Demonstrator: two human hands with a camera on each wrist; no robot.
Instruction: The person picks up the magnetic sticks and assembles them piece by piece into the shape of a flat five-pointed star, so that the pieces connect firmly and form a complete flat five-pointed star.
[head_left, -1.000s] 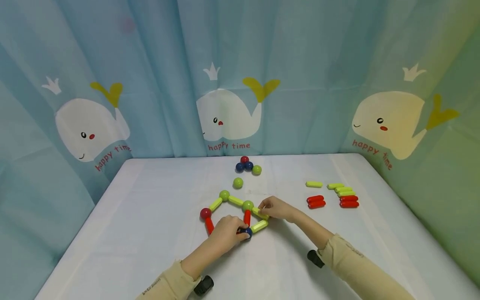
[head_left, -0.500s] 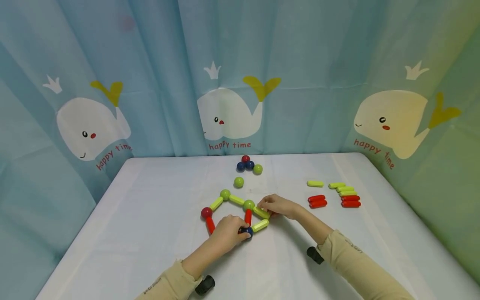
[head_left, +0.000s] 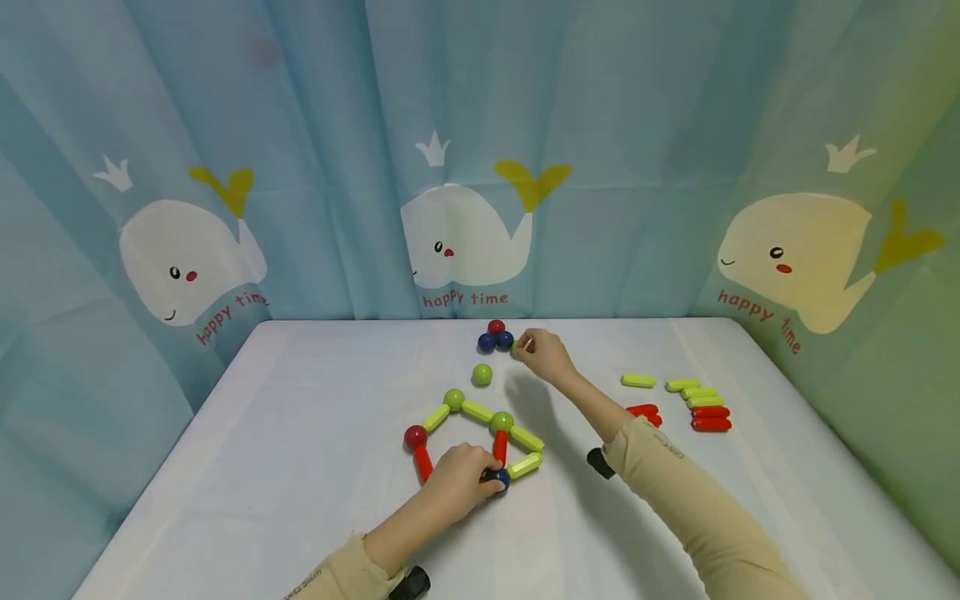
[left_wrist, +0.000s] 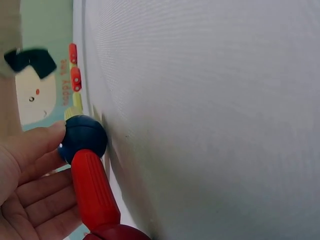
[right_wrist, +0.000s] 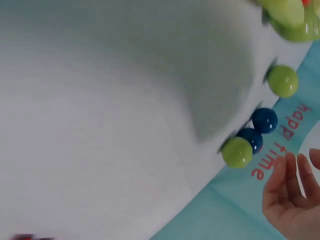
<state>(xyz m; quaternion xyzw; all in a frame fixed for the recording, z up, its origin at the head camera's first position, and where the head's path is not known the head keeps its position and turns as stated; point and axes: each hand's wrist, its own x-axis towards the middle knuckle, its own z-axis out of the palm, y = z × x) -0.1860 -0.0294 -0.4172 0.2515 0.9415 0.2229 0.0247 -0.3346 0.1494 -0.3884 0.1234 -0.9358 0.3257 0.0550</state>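
Note:
My left hand (head_left: 456,483) pinches a dark blue ball (left_wrist: 87,135) between thumb and fingers. From that ball a red rod (left_wrist: 95,192) runs to a dark red ball in the left wrist view. The ball belongs to a flat shape of magnetic-looking rods and balls, with green balls (head_left: 453,400) and yellow-green rods (head_left: 477,411). Two of its yellow-green rods come close together at the right corner. Far back, my right hand (head_left: 543,354) hovers beside a loose green ball (right_wrist: 237,152). Its fingers bend loosely with nothing between them, apart from the ball in the right wrist view.
Two blue balls (head_left: 486,342) and a red ball (head_left: 497,327) cluster near the back edge. Another green ball (head_left: 482,374) lies nearer. Spare yellow-green rods (head_left: 638,381) and red rods (head_left: 711,424) lie on the right. A whale-print curtain (head_left: 315,233) hangs behind the white table (head_left: 247,467).
My right hand has left the yellow-green rod at the shape's right corner and moved back toward the loose balls. The left hand keeps its hold on the blue ball.

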